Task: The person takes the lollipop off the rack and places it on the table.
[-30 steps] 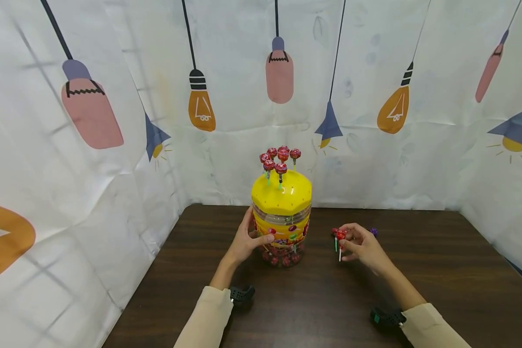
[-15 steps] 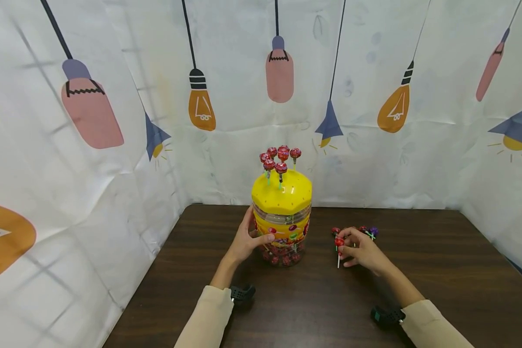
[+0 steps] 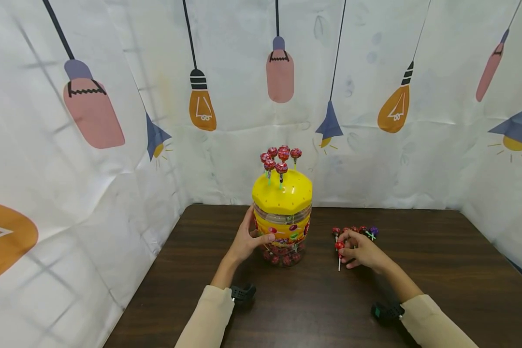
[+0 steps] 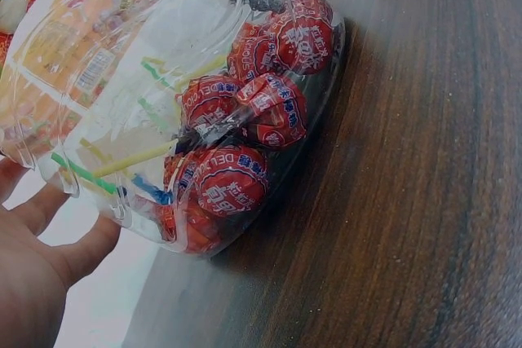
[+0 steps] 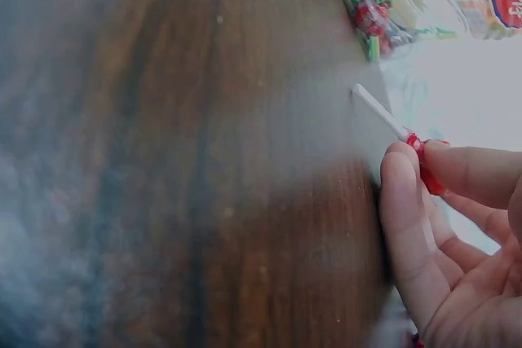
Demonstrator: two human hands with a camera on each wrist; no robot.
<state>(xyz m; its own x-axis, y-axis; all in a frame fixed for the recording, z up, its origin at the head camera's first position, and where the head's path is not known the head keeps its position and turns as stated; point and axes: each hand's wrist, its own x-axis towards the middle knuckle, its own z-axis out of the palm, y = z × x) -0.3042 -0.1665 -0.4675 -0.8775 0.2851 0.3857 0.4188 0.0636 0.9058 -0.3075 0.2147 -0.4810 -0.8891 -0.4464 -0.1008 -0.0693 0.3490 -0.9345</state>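
Note:
A clear plastic candy jar (image 3: 282,237) with a yellow lid (image 3: 282,193) stands upright on the table. Several red-wrapped lollipops stick up from holes in the lid, and more lie inside, as the left wrist view shows. My left hand (image 3: 248,241) holds the jar's left side, its thumb across the front. To the right of the jar, my right hand (image 3: 360,249) pinches a red lollipop (image 3: 340,245) between thumb and fingers. Its white stick (image 5: 379,112) points away from the hand in the right wrist view. The candy head is partly covered by the fingers.
Behind my right hand, several loose lollipops lie in a row on the dark wooden table (image 3: 313,309), with a purple one (image 3: 373,231) at the right end. A white curtain (image 3: 235,169) printed with lamps hangs beyond the table's back edge.
My right hand has drawn the red lollipop a little toward me, away from the row, uncovering more of the loose lollipops behind. The left hand and jar stay in place.

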